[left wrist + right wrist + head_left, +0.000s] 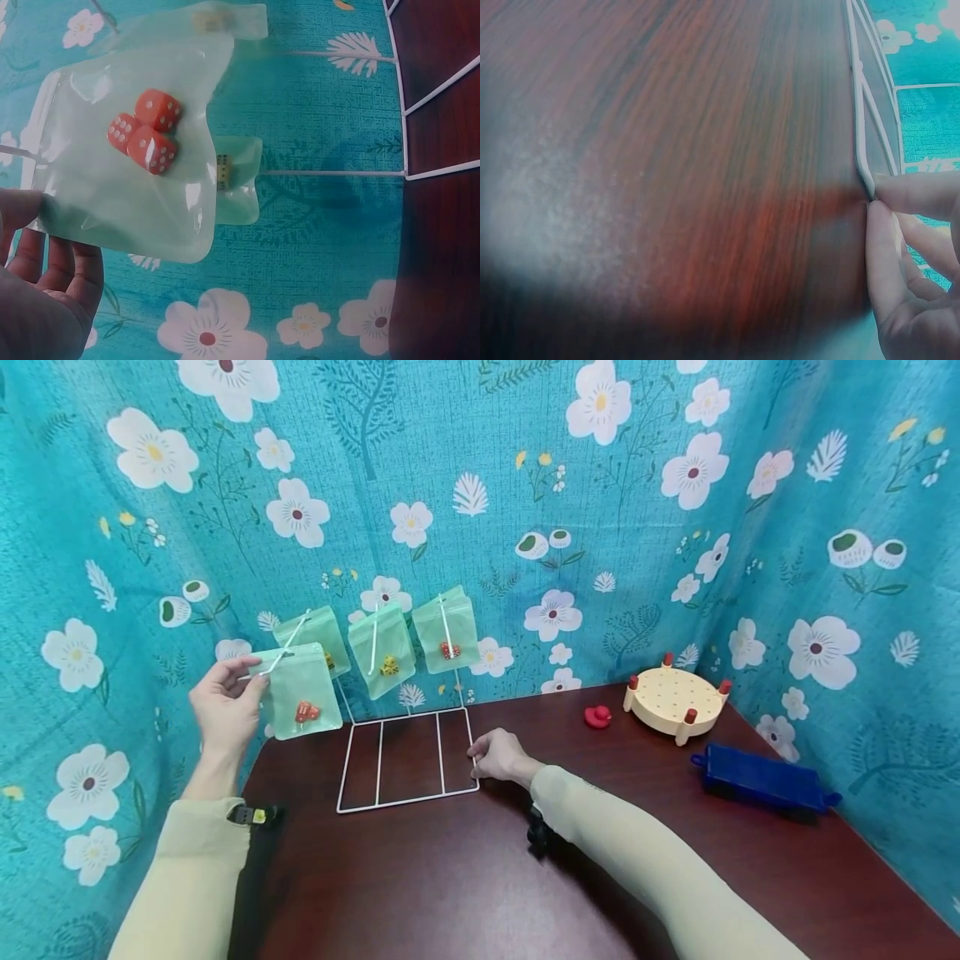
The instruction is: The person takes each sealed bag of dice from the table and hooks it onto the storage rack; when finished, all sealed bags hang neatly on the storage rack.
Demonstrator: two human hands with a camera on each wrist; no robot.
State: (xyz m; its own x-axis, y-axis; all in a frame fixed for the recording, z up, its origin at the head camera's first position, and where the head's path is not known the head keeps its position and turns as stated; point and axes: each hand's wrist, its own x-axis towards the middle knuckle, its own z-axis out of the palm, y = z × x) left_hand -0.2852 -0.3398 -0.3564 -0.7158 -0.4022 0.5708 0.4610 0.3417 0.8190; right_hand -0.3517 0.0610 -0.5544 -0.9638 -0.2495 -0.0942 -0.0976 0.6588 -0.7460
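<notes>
My left hand (227, 706) pinches the upper corner of a pale green zip bag (281, 706) between thumb and fingers. Three red dice (152, 133) lie inside that bag, and a white hook passes through its top. The hook belongs to a white wire display rack (408, 801) whose base lies on the table. With thumb and fingertips, my right hand (501, 757) grips the base's right side near its front corner. Behind the held bag hangs another green bag (303, 631), partly covered. A bag with yellow dice (389, 666) and one with red dice (450, 650) hang further right.
A red rubber duck (597, 717) sits on the dark wooden table (450, 877), right of the rack. Beyond it stand a round cream pegged stand (672, 700) with red-tipped legs and a blue tray (768, 778) with end handles. A flowered teal curtain (465, 543) encloses the back and sides.
</notes>
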